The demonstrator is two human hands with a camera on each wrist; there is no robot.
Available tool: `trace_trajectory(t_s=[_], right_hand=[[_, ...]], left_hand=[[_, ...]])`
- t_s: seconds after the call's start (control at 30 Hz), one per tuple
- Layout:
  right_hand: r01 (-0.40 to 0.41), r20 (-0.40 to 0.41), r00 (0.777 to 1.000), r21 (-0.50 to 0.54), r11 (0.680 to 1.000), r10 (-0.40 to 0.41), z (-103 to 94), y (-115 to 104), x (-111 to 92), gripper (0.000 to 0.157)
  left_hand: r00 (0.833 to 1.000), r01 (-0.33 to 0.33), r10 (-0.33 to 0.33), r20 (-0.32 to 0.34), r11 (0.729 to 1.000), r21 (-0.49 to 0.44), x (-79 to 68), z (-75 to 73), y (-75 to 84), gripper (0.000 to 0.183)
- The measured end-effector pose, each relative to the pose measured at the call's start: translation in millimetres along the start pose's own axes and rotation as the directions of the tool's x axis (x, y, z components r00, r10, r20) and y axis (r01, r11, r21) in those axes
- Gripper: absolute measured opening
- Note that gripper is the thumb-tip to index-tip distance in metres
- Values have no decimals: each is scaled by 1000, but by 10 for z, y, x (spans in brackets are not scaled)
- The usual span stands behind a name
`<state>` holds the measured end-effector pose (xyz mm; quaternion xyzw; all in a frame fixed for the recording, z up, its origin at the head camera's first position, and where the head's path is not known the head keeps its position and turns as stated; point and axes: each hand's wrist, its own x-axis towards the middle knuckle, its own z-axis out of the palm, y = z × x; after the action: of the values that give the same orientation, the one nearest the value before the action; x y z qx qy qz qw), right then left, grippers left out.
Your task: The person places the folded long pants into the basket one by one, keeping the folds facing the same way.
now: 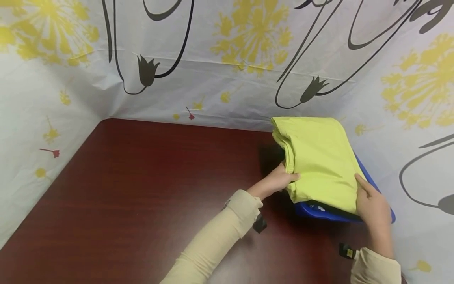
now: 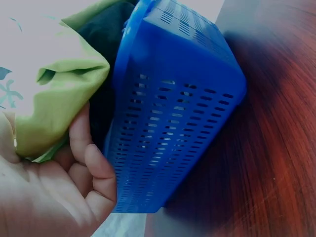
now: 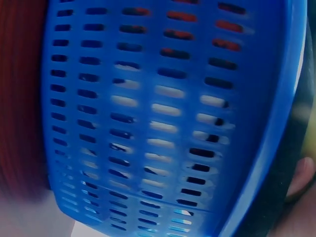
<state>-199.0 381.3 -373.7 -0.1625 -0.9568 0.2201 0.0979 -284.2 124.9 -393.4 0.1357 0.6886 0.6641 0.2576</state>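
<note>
A folded yellow-green cloth (image 1: 320, 161) lies over the top of a blue plastic basket (image 2: 173, 113) in the head view. My left hand (image 1: 276, 181) grips its left folded edge, thumb on top and fingers beneath. Up close in the left wrist view, the left hand (image 2: 59, 192) has curled fingers under the cloth (image 2: 54, 108), beside the basket's rim. On the opposite side, my right hand (image 1: 374, 207) holds the cloth's right edge, thumb on top. Only a bit of the right hand (image 3: 301, 177) enters the right wrist view, past the rim of the basket (image 3: 261, 163).
Dark fabric (image 2: 101, 29) shows inside the basket beneath the cloth. The basket stands on a dark red-brown table (image 1: 142, 189), at its right end. White sheeting (image 1: 198, 90) with yellow and black flower prints hangs behind and at both sides.
</note>
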Motion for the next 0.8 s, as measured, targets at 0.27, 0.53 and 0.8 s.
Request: trace_trajectory(t_s=[0.27,0.53,0.8], right_hand=[[-164,-101,980,85,983,172,21,-117,20,48],[113,-427,904,168,979,-31,84,-412,-75,38],[435,-470,838,267,860,-278,353,-1135,-255,39]], left_hand=[[999,-35,36,-9,999,17,-55,-59,31,64],[985,-175,169,45,945,277,-340,-467,29,72],[955,-267,295,-32,901,341,-698,-1041,-8,64]])
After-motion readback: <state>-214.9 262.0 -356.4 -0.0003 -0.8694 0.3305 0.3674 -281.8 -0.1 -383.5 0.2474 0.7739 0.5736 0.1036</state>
